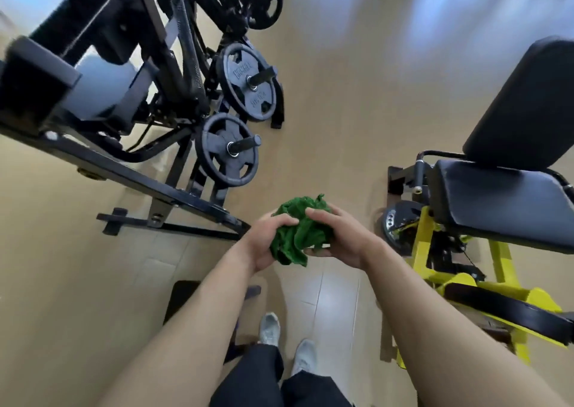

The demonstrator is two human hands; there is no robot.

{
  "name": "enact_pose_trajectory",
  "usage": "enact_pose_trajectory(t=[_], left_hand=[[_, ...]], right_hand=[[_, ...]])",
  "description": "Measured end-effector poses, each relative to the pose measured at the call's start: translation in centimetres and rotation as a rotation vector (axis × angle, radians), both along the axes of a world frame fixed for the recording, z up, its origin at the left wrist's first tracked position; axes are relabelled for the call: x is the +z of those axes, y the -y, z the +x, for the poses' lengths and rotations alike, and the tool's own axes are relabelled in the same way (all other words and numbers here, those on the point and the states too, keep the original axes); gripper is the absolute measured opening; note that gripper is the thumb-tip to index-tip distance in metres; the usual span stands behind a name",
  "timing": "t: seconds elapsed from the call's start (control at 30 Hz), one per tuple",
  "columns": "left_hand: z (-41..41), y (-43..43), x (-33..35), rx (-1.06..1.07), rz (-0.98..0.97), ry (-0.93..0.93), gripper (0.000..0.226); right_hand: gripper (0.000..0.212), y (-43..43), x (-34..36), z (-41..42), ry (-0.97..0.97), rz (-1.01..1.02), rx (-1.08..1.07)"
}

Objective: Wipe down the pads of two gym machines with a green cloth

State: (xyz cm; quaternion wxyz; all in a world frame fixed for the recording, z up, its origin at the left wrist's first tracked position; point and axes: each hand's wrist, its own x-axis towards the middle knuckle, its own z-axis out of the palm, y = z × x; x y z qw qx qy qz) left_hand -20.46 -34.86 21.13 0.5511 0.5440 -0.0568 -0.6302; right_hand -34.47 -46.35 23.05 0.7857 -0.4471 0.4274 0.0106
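Holding the green cloth (296,231) bunched between both palms, I stood in the open aisle with neither machine under my fingers. My left hand (265,242) was curled around the cloth's lower left side, thumb over the top of the wad, and my right hand (337,236) was closed over its right side, fingers wrapped across the folds. The cloth sat crumpled in a ball just below the centre of the frame, above my shoes (287,341) and the tiled floor (335,301), touching nothing but my hands.

From there the nearer padding lay to the right. The seat pad (503,203) of the yellow-framed machine (466,282) stretched across the right edge of the frame at about the height of my hands, its long axis running from left to lower right, and the back pad (525,105) rose steeply above it toward the upper right. My right hand was the closer one to that seat, so I judged a sweep along the pad's length would fall naturally to that side.

The black machine (130,102) with its weight plates (245,82) filled the upper left, well apart from the cloth, and its pad (31,74) sat at the far left edge, a longer reach for my left hand.
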Motion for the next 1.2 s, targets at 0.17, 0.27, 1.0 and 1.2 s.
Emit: enact_pose_trajectory(t=[0.17,0.27,1.0,1.2], left_hand=[[1.1,-8.6,-1.9,0.099,0.238,0.123,0.033],[2.0,-13.8,-3.3,0.12,0.354,0.155,0.022],[12.4,-35.4,-25.5,-0.003,0.821,0.557,0.025],[12.7,-34.7,-19.2,-0.241,0.726,0.717,0.018]], right_hand=[[0.036,-7.3,-1.8,3.0,-0.128,-0.119,0.151],[0.04,-11.3,-3.4,5.1,-0.198,-0.159,0.262],[0.053,-31.0,-28.7,15.1,-0.641,-0.378,0.389],[0.042,-29.7,-22.0,13.5,-0.629,-0.596,0.419]])
